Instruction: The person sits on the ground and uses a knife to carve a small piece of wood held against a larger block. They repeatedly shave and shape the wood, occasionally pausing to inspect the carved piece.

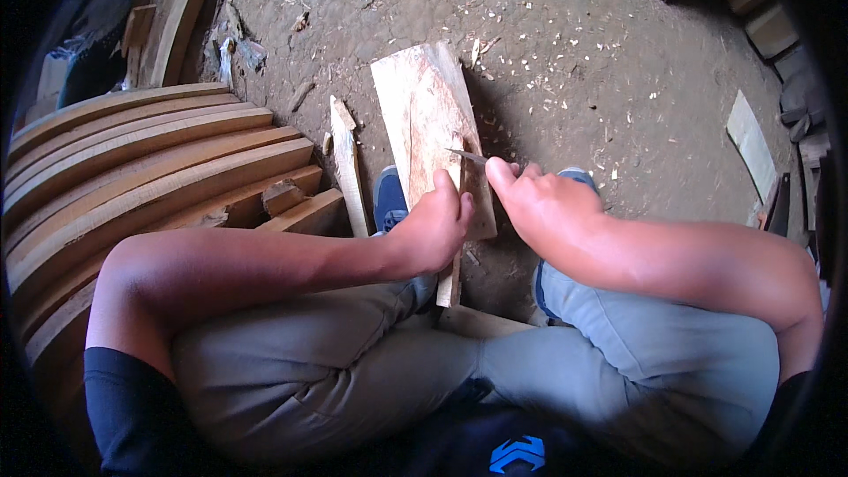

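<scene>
A thick, pale wood block (pixel 413 97) stands between my feet, its top rough and reddish in the middle. My left hand (pixel 435 228) is wrapped round a narrow wooden stick (pixel 449 290); the lower end sticks out below my fist and the upper end is over the block. My right hand (pixel 546 203) grips a knife (pixel 466 155), its thin blade pointing left at the stick's upper end. The handle is hidden in my fist. Whether the edge touches the stick is too small to tell.
Sawn planks (pixel 168 155) are stacked at the left. A split wood piece (pixel 347 163) lies beside the block. Small chips are scattered over the dirt floor (pixel 565 53). A pale board (pixel 751 143) lies at the right, near more timber (pixel 773 31). My shoes (pixel 389 199) flank the block.
</scene>
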The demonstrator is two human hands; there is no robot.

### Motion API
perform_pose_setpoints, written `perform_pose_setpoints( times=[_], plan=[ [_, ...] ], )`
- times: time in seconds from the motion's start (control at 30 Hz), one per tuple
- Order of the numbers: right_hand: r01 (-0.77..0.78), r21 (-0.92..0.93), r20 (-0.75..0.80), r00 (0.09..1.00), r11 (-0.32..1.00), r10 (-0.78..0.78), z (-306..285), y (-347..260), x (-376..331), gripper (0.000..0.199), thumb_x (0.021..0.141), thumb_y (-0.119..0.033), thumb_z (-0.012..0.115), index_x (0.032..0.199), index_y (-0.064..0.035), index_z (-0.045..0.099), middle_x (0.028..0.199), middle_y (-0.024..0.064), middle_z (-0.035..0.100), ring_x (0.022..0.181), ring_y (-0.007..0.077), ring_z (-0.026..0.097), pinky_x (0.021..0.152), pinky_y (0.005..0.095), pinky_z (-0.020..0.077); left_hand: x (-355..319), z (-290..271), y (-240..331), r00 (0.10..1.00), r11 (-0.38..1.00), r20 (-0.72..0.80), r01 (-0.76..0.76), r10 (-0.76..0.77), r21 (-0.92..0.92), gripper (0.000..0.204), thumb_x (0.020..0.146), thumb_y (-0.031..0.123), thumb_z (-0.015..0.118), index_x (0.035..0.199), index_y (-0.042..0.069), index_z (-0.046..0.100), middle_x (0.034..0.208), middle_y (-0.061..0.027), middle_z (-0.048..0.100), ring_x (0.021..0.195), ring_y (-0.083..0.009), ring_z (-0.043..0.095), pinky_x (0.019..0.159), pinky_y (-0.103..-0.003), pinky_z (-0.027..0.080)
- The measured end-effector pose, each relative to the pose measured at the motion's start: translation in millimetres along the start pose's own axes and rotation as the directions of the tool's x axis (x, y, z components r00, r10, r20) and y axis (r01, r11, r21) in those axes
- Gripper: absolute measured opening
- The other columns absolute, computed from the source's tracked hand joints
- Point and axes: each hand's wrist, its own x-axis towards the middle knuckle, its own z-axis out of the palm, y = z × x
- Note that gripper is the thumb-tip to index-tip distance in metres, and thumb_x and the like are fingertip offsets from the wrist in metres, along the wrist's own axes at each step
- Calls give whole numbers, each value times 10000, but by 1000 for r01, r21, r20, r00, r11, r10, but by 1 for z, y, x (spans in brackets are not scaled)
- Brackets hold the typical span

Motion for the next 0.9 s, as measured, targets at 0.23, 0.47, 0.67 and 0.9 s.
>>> perform_pose_setpoints(
  times=[0.23, 0.47, 0.67, 0.9],
  plan=[
    [-9, -41, -44, 999, 999, 7, 4, -6, -1, 210, 925, -45, 515, 1123, -20, 449, 755, 159, 671, 700, 277, 724, 521, 359, 573, 5, 7, -6, 999, 999, -24, -24, 23, -28, 350, 1036, 203, 384, 1069, -137, 309, 776, -376, 608, 791, -517, 646, 723, -548, 511],
    [-21, 30, 30, 999, 999, 20, -7, -8, 1, 230, 918, -32, 513, 1138, -13, 448, 776, 193, 692, 727, 309, 732, 533, 395, 577, 6, 7, -1, 1000, 1000, 7, 0, 0, -29, 365, 1028, 191, 377, 1080, -163, 308, 806, -389, 613, 815, -518, 649, 747, -550, 512],
    [-52, 82, 74, 996, 995, 46, -10, -12, -1, 250, 912, -23, 521, 1150, -13, 446, 813, 204, 703, 761, 331, 736, 561, 422, 585, 3, 5, 1, 999, 998, 12, -33, 33, 49, 357, 1015, 183, 395, 1070, -159, 307, 832, -406, 607, 840, -517, 646, 746, -555, 506],
    [-62, 32, 126, 990, 998, 58, -10, -16, 15, 254, 917, -21, 529, 1159, -15, 453, 963, 242, 697, 937, 333, 725, 669, 412, 592, 12, 19, -20, 992, 994, -66, -103, 105, 35, 338, 1017, 184, 410, 1038, -128, 282, 791, -384, 590, 789, -532, 623, 696, -553, 485]
  ],
)
